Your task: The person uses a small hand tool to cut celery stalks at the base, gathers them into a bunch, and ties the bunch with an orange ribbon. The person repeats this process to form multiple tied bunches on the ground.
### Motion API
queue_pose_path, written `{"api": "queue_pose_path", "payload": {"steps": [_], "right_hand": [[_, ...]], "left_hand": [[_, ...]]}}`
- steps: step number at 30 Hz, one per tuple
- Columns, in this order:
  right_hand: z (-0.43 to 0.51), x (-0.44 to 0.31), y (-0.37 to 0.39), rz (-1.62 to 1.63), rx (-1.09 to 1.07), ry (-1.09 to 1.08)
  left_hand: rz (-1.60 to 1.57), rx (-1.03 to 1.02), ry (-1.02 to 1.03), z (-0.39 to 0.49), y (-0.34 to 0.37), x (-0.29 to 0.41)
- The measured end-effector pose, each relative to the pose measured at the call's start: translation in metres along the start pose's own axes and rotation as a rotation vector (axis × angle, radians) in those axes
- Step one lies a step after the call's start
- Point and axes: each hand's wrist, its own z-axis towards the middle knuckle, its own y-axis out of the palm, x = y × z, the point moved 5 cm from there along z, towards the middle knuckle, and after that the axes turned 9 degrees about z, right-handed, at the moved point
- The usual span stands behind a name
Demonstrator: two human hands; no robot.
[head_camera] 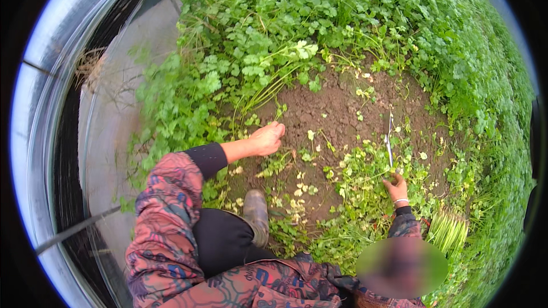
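My left hand (267, 139) is low over brown soil (321, 111), its fingers curled. A small green sprig (280, 112) rises just beyond the fingertips; I cannot tell whether they pinch it. Leafy cilantro-like plants (257, 68) lean over the soil beyond this hand. To the right, my right hand (396, 184) grips the near end of a narrow, shiny metal tool (389, 152), which points away from me. Cut or pulled greens (364, 184), some yellowing, lie beside that hand. A bundle of green stems (448, 229) lies near my right forearm, with a bit of red beside it.
Dense green plants (483, 72) border the soil at the far side and right. Plastic sheeting (111, 124) and a dark bar (77, 230) run along the left. A boot (256, 216) stands on the soil near my left knee. Pale wilted leaves (299, 190) are scattered about.
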Motion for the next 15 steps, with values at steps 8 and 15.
{"api": "queue_pose_path", "payload": {"steps": [8, 15], "right_hand": [[0.003, -0.020, 0.010, -0.284, 0.452, 0.106], [0.028, -0.017, 0.006, -0.467, 0.450, 0.391]], "left_hand": [[0.396, 0.211, -0.167, 0.162, -0.004, -0.060], [0.649, 0.461, -0.517, 0.043, -0.080, -0.287]]}}
